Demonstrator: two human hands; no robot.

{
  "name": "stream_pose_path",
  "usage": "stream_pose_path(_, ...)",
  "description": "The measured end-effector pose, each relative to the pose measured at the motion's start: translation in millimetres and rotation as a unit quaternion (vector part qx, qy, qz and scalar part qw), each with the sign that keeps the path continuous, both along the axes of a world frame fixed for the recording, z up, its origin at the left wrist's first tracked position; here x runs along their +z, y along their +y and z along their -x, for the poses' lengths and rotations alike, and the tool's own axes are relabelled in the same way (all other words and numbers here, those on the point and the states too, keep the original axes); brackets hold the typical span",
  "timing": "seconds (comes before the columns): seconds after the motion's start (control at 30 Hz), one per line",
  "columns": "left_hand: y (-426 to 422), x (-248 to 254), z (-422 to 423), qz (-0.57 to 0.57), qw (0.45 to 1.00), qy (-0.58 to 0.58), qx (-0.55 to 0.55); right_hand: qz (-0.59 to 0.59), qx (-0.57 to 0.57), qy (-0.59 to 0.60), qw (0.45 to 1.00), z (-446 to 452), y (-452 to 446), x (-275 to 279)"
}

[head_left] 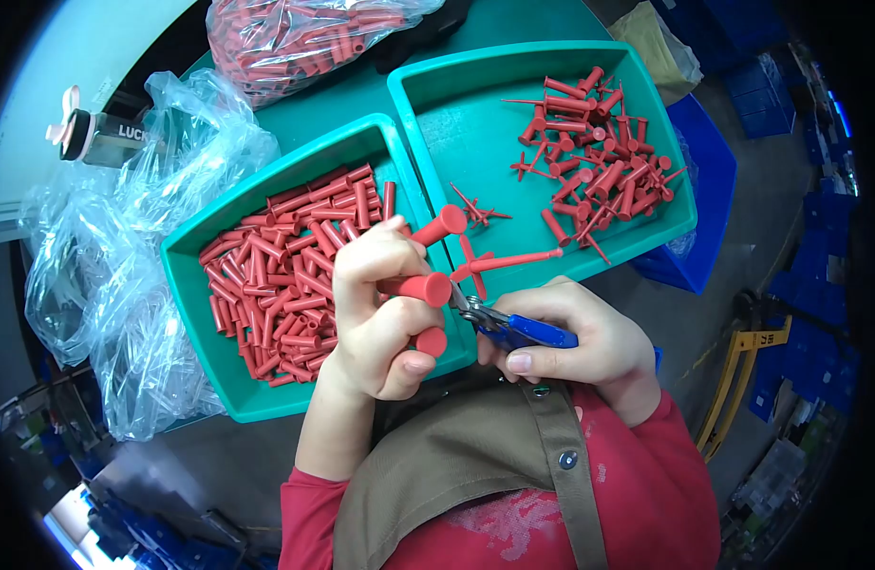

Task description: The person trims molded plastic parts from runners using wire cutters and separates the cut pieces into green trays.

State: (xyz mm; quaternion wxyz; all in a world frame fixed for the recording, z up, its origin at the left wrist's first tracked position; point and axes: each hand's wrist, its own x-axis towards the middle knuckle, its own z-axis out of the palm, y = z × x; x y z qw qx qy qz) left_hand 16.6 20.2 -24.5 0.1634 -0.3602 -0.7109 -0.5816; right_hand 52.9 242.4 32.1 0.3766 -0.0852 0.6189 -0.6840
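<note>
My left hand (pixel 373 302) is closed around several red flanged plastic tubes (pixel 426 288), their round ends facing right. A red cross-shaped plastic sprue (pixel 506 260) with a long thin stem sticks out beside them; whether it is joined to the tubes I cannot tell. In my right hand (pixel 580 337) are side cutters (pixel 525 330) with blue handles. Their metal jaws are close against the flange of the middle tube. Below my left hand stands a green tray (pixel 192 285) holding many red tubes (pixel 300 271).
A second green tray (pixel 420 104) holds more red flanged pieces and sprues (pixel 599 152). Clear plastic bags (pixel 143 285) lie at the left, near a bottle (pixel 114 141). A bag of red parts (pixel 309 43) sits at the back. Beyond the trays is a blue bin (pixel 713 180).
</note>
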Motion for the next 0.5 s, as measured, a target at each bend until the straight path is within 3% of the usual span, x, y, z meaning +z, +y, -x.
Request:
stream_pose_path(0.2,-0.6,4.8,7.9,-0.107,0.991,-0.042,0.069,-0.047,0.003,0.059,0.997,1.0,0.0,0.0)
stream_pose_path(0.33,2.1,4.8,6.7,-0.109,0.992,-0.049,0.044,-0.056,-0.019,0.099,0.993,-0.3,-4.1,0.7)
stream_pose_path(0.43,2.2,3.6,10.3,-0.034,0.999,-0.010,0.034,-0.065,-0.016,0.107,0.992,-1.7,-4.2,-0.2)
stream_pose_path(0.5,5.0,4.5,8.5,-0.058,0.997,-0.017,0.037,-0.067,-0.011,0.107,0.992,-0.7,-4.1,0.9)
